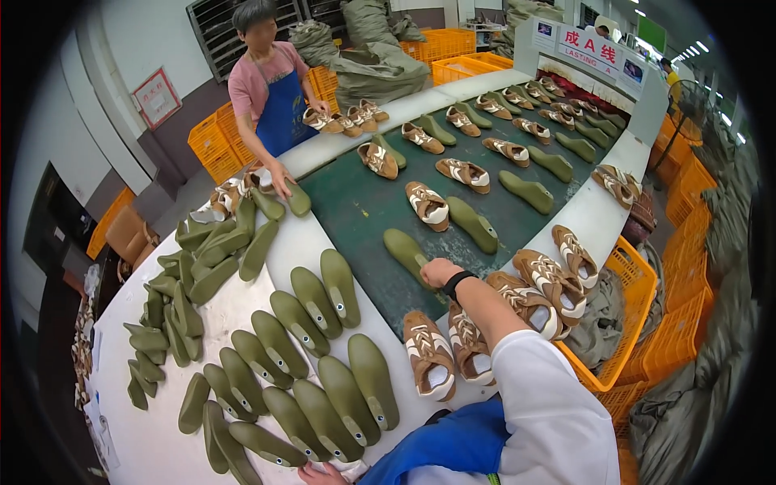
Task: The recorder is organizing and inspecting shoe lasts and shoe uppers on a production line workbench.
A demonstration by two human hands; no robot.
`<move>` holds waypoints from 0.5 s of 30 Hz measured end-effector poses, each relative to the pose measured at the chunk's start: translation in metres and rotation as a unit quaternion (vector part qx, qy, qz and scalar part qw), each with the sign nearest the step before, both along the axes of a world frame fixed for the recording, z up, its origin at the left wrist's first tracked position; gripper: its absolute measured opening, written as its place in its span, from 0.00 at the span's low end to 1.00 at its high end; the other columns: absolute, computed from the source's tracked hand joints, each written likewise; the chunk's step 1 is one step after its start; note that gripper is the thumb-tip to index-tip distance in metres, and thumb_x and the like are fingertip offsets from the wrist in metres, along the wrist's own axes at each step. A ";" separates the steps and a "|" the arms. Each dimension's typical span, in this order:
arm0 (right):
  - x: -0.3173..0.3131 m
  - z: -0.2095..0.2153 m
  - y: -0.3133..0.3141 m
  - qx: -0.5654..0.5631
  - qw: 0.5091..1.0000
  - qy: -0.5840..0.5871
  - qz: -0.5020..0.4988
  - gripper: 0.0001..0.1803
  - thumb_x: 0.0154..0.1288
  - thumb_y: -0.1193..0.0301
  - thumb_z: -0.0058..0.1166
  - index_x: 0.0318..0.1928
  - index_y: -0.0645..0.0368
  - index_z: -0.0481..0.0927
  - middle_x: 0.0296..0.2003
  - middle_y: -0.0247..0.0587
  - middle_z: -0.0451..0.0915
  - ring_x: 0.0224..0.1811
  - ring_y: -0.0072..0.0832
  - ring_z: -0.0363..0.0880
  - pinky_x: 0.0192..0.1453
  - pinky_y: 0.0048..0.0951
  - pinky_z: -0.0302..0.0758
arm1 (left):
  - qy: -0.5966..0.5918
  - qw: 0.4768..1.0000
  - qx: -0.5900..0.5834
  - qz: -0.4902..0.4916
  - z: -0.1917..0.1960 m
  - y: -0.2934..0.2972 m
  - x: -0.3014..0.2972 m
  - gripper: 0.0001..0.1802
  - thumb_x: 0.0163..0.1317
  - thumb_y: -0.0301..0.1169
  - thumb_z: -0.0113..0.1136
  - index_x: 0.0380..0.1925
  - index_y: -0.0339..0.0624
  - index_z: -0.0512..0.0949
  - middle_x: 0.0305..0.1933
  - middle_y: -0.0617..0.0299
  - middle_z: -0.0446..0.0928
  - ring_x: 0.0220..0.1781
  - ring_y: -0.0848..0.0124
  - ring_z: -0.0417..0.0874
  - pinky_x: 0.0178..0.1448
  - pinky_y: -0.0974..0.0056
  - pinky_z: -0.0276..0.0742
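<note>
My right hand (440,273) is closed on the heel end of a green shoe last (408,250), which lies on the dark green conveyor belt (356,218). My left hand (322,473) is mostly cut off by the lower edge; its visible fingers are stretched out beside the end of another green shoe last (267,443) on the white table. Rows of lasts (331,400) stand just beyond it. Brown and white sneakers (428,356) sit on the white ledge under my right forearm. On the belt, near my right hand, are a sneaker (427,206) and another last (472,225).
Across the belt a co-worker in a blue apron (283,113) touches a last (298,199) and a sneaker. A heap of lasts (214,246) covers the table's left. Orange crates (638,299) stand at right. The belt carries paired sneakers and lasts toward a white machine housing (578,61).
</note>
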State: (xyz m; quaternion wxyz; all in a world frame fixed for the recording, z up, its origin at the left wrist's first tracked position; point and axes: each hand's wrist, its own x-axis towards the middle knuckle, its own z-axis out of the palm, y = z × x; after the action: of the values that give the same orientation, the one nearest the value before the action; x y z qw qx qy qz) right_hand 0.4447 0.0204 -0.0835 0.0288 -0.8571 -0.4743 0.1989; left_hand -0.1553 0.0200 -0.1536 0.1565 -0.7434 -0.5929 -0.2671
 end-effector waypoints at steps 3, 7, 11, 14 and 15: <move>0.002 -0.012 -0.004 0.016 0.998 0.009 -0.057 0.07 0.49 0.71 0.48 0.30 0.52 0.79 0.32 0.44 0.79 0.38 0.43 0.77 0.41 0.39 0.73 | -0.019 1.000 -0.007 -0.021 -0.006 0.003 -0.007 0.23 0.56 0.44 0.56 0.43 0.37 0.71 0.45 0.43 0.70 0.45 0.48 0.73 0.49 0.53 0.70; 0.017 -0.026 -0.028 0.047 0.983 0.001 -0.175 0.17 0.56 0.64 0.43 0.39 0.59 0.80 0.39 0.51 0.79 0.43 0.42 0.78 0.47 0.37 0.73 | 0.000 0.985 -0.155 -0.078 0.000 0.015 -0.025 0.25 0.55 0.43 0.56 0.47 0.36 0.70 0.48 0.43 0.71 0.46 0.48 0.73 0.50 0.55 0.70; -0.036 0.097 -0.012 0.098 0.995 0.014 0.012 0.14 0.58 0.66 0.41 0.37 0.58 0.79 0.39 0.49 0.79 0.41 0.41 0.78 0.43 0.37 0.74 | 0.017 0.955 -0.235 -0.182 0.035 0.042 -0.030 0.26 0.55 0.42 0.56 0.49 0.35 0.69 0.47 0.43 0.72 0.45 0.48 0.74 0.49 0.56 0.70; -0.025 0.123 -0.009 0.257 0.944 -0.058 0.200 0.09 0.47 0.69 0.49 0.27 0.61 0.78 0.29 0.50 0.78 0.32 0.43 0.77 0.35 0.41 0.73 | 0.015 0.923 -0.227 -0.310 0.095 0.055 0.041 0.26 0.55 0.41 0.57 0.50 0.35 0.69 0.46 0.43 0.72 0.45 0.49 0.74 0.49 0.56 0.71; -0.039 0.155 -0.008 0.226 0.953 -0.034 0.199 0.10 0.47 0.69 0.49 0.29 0.62 0.77 0.29 0.51 0.78 0.33 0.45 0.76 0.36 0.43 0.72 | 0.012 0.912 -0.228 -0.340 0.116 0.051 0.064 0.27 0.55 0.41 0.57 0.50 0.35 0.69 0.46 0.43 0.72 0.45 0.49 0.74 0.48 0.56 0.71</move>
State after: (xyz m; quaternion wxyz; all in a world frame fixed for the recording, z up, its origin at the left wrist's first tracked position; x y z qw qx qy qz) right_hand 0.4053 0.0121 0.0715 0.1657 -0.7225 -0.6687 0.0585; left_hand -0.0910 0.0705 -0.0376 -0.1106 -0.9187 -0.3468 -0.1532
